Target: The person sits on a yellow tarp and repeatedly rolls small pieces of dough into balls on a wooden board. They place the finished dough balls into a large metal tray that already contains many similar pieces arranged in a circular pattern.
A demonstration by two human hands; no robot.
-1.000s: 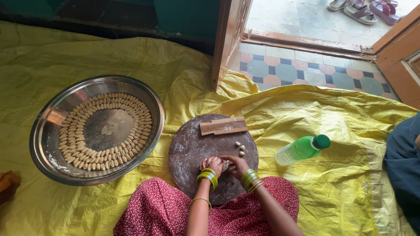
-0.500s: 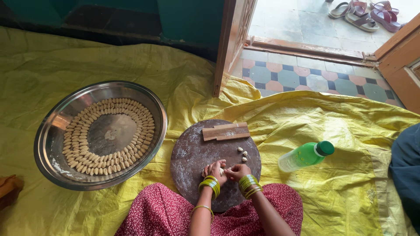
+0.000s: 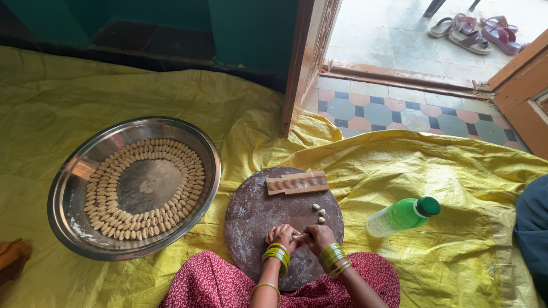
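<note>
head view: left hand (image 3: 282, 234) and right hand (image 3: 318, 236) pinch a pale, thin dough strip (image 3: 299, 235) over the round board (image 3: 251, 211).

Home doorway floor, patterned tiles (image 3: 399, 111), sandals (image 3: 474, 31) outside

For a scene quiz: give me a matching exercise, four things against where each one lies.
Things:
1. steel tray
2. ridged wooden block
3. green bottle
4. sandals

Places:
A. on the round board, far edge
B. outside the doorway
C. on the yellow sheet, right of the board
D. left of the board, holding dough pieces

Pairs: 1-D, 2-A, 3-C, 4-B
</note>
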